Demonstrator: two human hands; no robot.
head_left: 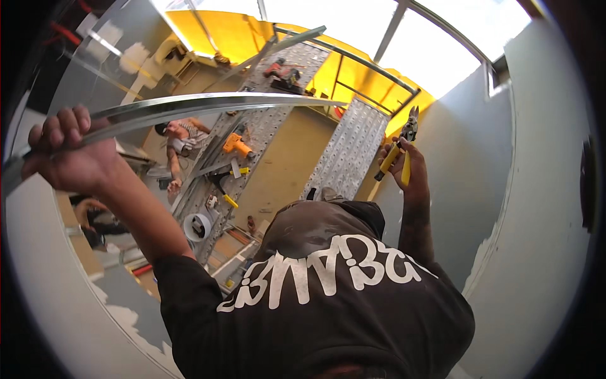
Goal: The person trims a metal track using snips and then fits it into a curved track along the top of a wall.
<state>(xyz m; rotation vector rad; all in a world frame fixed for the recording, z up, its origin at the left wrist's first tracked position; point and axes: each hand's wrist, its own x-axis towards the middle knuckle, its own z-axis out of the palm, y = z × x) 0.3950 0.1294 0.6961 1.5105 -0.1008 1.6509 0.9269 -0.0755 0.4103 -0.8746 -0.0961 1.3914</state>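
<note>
My left hand, raised at the far left, has its fingers wrapped round a long, shiny metal profile. The profile stretches across the upper middle, its far end near the scaffold planks. On the right, my right hand grips a pair of tin snips with yellow handles. Their blades point up, apart from the profile, and the handles are spread. Part of the grip is hidden behind my fingers.
Below lie perforated metal scaffold planks with a guardrail. On them are an orange drill, a red power tool, yellow-handled hand tools and a white bucket. Another person is lower down at left. Walls stand close on both sides.
</note>
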